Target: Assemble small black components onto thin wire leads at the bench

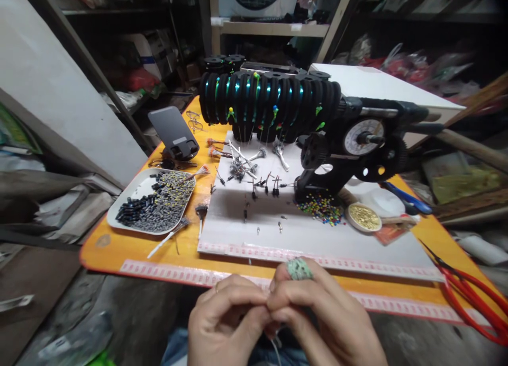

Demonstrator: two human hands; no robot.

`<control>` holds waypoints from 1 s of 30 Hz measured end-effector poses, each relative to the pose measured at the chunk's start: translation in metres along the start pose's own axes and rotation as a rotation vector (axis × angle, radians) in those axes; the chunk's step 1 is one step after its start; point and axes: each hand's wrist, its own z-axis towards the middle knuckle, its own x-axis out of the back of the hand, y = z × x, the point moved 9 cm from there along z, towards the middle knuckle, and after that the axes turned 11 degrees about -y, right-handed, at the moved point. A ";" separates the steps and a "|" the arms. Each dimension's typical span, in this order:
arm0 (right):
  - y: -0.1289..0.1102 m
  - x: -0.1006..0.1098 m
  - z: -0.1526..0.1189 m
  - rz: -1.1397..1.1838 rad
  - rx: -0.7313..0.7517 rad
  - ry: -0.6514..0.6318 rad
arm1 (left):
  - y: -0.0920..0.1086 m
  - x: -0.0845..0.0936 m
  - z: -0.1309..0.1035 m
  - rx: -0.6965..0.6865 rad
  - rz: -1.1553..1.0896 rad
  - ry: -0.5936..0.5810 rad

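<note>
My left hand (228,318) and my right hand (321,313) meet in front of the table edge, thumbs and forefingers pinched together tip to tip. From below the pinch, on the right hand's side, a thin white line (274,349) hangs down. Whatever else the fingertips hold is hidden between them. Green patterned tape (299,269) wraps a finger of my right hand. Beyond my hands lies a pale board (317,244), with small metal-tipped pieces (280,226), dark cylindrical pieces (275,188) and multicoloured beads (323,208) on it.
A white tray (133,188) of grey and black pieces stands left, near a phone stand (174,133). Behind the board is a black ribbed roller (270,98) with gears and a dial (364,136). Right are a bowl of gold pieces (364,217), red-handled scissors (468,294) and blue-handled pliers (408,197).
</note>
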 end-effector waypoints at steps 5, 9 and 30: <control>0.018 0.005 -0.005 0.392 -0.104 0.071 | 0.025 0.003 0.007 -0.193 0.344 -0.108; 0.020 -0.010 -0.003 0.732 -0.118 -0.084 | 0.033 0.004 0.012 -0.318 0.500 -0.246; 0.046 -0.025 -0.009 0.864 -0.624 -0.012 | 0.011 0.008 0.005 0.093 -0.032 0.075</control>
